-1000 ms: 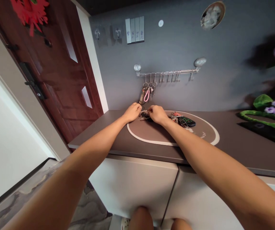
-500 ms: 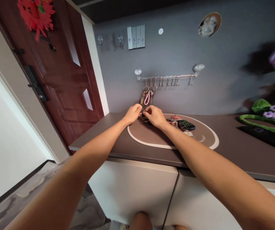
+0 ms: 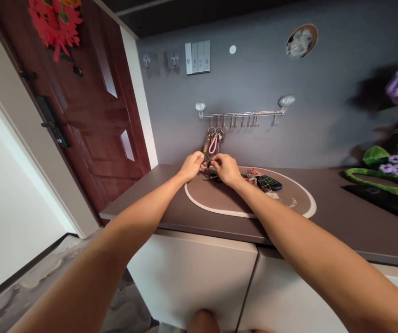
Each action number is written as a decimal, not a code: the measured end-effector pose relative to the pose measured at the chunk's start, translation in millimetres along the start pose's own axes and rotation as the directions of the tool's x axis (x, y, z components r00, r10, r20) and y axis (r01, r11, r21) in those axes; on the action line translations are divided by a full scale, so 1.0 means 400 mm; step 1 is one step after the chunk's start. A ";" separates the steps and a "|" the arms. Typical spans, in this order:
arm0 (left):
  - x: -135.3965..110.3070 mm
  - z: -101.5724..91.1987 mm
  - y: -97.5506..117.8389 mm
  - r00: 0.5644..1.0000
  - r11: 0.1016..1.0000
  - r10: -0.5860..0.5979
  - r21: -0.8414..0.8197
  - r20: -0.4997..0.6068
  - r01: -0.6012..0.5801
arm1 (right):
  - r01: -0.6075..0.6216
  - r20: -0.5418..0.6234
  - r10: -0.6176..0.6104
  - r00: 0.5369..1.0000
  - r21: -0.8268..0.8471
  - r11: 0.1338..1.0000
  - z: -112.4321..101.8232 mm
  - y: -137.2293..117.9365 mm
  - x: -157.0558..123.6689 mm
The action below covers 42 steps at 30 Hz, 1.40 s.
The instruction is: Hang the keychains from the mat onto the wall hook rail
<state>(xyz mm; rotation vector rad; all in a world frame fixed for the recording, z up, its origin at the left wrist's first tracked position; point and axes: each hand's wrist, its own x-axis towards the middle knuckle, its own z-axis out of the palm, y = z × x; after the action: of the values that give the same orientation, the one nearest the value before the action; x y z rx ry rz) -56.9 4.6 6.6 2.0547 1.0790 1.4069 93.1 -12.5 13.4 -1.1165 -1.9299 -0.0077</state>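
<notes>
Both my hands meet over the left end of an oval brown mat (image 3: 226, 203) on the cabinet top. My left hand (image 3: 192, 165) and my right hand (image 3: 225, 167) are each pinched on a small bunch of keys (image 3: 208, 162) held between them, just above the mat. More of that bunch (image 3: 210, 176) hangs down under my right hand. On the wall right behind, a metal hook rail (image 3: 242, 113) carries a few key rings with a pink strap (image 3: 213, 142). A pile of keys with a black car fob (image 3: 266, 182) lies on the mat to the right.
A dark red door (image 3: 81, 101) with a black handle stands at the left. The brown counter (image 3: 171, 208) tops white cabinet doors (image 3: 192, 273). A purple flower arrangement with a green rim (image 3: 386, 178) sits at the far right. Light switches (image 3: 197, 57) are on the grey wall.
Both hands have lifted slightly off the mat with the key bunch and drawn closer together, toward the hanging keys. The camera has tipped a little downward.
</notes>
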 end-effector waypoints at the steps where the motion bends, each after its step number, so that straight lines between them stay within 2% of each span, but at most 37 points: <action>1: 0.001 0.000 -0.004 1.000 1.000 -0.011 -0.001 -0.009 0.011 | -0.004 -0.014 0.005 1.000 0.016 1.000 -0.001 0.002 0.001; 5: 0.004 0.002 -0.018 0.999 0.999 -0.041 -0.020 -0.006 0.041 | -0.032 -0.031 0.037 0.999 0.138 0.990 -0.005 0.003 0.004; 10: -0.003 0.012 -0.022 0.997 0.996 -0.039 -0.075 0.064 0.044 | -0.107 -0.031 0.125 0.992 0.346 0.932 -0.007 0.002 0.004; 16: -0.012 0.017 -0.007 0.990 1.000 0.016 0.004 0.141 -0.016 | -0.133 -0.026 0.171 0.985 0.516 0.846 0.006 0.020 0.014; 23: -0.026 0.020 0.022 0.984 0.982 0.043 0.175 0.170 -0.073 | -0.113 -0.048 0.171 0.984 0.572 0.812 0.005 0.036 0.020; 30: -0.028 0.032 0.019 0.982 0.941 0.111 0.303 0.155 -0.154 | -0.152 -0.059 0.235 0.970 0.611 0.777 -0.004 0.057 0.027; 37: -0.032 0.043 0.018 0.981 0.897 0.137 0.403 0.139 -0.182 | -0.241 -0.008 0.375 0.927 0.753 0.613 -0.048 0.041 0.034; 42: -0.032 0.047 0.013 0.980 0.897 0.143 0.400 0.136 -0.187 | -0.233 -0.046 0.424 0.905 0.779 0.582 -0.082 0.047 0.075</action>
<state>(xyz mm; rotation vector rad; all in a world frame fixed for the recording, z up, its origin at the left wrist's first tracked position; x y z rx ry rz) -40.3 -7.4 -4.7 2.5413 1.2678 1.2067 122.3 6.5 46.8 -0.8062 -1.2483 0.7954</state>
